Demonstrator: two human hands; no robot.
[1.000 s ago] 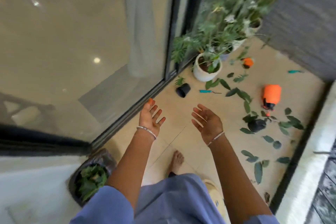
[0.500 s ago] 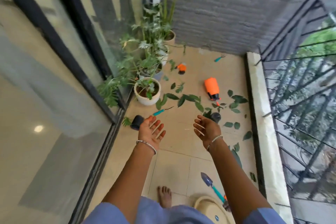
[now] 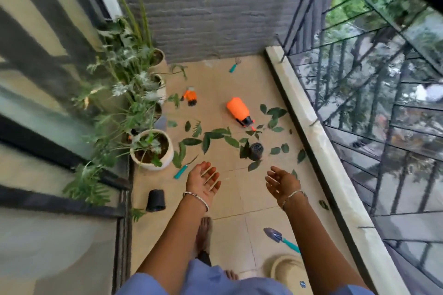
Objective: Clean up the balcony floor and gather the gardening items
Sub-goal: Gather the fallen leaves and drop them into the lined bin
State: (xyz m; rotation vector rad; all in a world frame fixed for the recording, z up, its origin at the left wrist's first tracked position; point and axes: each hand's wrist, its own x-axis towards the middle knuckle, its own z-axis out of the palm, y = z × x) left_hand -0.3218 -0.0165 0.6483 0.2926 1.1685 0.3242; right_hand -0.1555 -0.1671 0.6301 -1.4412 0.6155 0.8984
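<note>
Across the balcony floor [image 3: 230, 201] nothing looks gathered yet, so by my reading the cleanup has hardly begun. Both hands hover above its middle with palms up and fingers spread, the left hand [image 3: 202, 181] and the right hand [image 3: 282, 183] each holding nothing. Loose leaves [image 3: 211, 137] lie scattered from the white potted plant [image 3: 153, 148] at the left edge over to the kerb under the railing. An orange sprayer [image 3: 237, 110] lies on its side toward the far wall, an orange glove [image 3: 190, 96] lies left of it, and a teal-handled tool [image 3: 233, 66] rests by the far wall. Two black pots are tipped over, one [image 3: 256, 151] among the leaves and one [image 3: 155, 200] at the left edge. A teal weeder [image 3: 183, 170] lies beside the white pot, and a trowel [image 3: 280, 239] lies near the right forearm, close to a cream basin [image 3: 285, 269] at the near edge.
</note>
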